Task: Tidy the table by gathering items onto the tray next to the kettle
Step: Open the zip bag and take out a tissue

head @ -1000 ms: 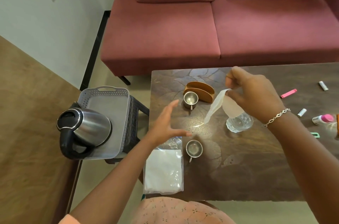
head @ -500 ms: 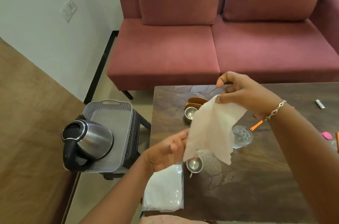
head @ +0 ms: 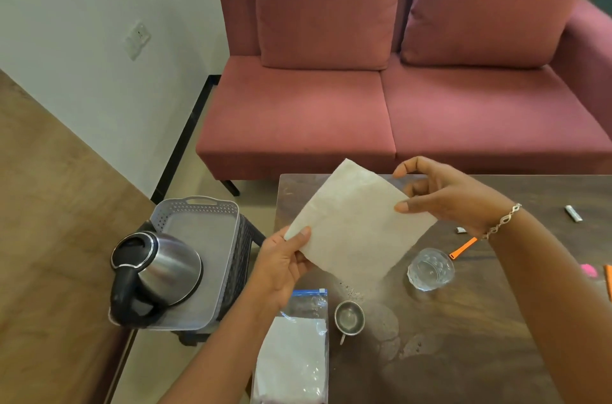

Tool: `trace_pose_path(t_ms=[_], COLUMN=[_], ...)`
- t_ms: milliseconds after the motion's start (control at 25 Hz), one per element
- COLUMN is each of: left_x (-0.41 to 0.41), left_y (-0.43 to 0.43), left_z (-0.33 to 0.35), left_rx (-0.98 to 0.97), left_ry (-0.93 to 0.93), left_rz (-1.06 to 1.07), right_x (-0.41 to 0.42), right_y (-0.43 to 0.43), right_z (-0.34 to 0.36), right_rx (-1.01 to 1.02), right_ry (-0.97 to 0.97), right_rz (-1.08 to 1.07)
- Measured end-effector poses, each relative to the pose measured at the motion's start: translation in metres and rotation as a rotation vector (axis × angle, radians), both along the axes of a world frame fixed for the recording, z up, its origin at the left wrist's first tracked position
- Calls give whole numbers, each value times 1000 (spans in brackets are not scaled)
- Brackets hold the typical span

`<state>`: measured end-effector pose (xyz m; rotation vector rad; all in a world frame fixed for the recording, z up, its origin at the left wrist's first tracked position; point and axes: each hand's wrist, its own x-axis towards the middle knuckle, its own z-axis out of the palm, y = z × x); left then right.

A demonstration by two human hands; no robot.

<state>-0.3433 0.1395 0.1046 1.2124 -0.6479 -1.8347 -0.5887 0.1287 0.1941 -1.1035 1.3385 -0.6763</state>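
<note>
Napkin (head: 357, 221): held spread in the air above the table (head: 480, 337); tray (head: 212, 205) at its 9 o'clock | left hand (head: 281, 268) pinches the 7 o'clock corner, right hand (head: 453, 198) pinches the 3 o'clock edge | risk: the low corner may brush the glass (head: 430, 269) at 5 o'clock and tip it; hands pulling apart may tear the sheet

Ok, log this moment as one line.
left hand pinches tissue corner | right hand pinches opposite edge | tissue spread above table | kettle on tray
</note>
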Motion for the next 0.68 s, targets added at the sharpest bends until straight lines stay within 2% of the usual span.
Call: trace_pose_path(t_ms=[80,240,320,480,600,680], left_x=[1,1,1,4,6,6], left_y=[-3,-5,-5,-7,-8,-10], left_z=[3,8,11,13,15,16], left_rx=[21,52,27,-198,-364,-404], left_ry=[-3,19,-93,-301,-405,-423], left_rz=[82,140,162,239,149,79], right_x=[-4,-9,-10,-12,-11,-8], right_y=[4,8,8,7,7,6], right_z=[-8,-24,-29,-36,-42,-44], right_rx=[21,29,-5,-77,-115,-151], right_ry=[-71,-63,-34,19,45,49], right_rz=[27,7,-27,-75,-106,-171])
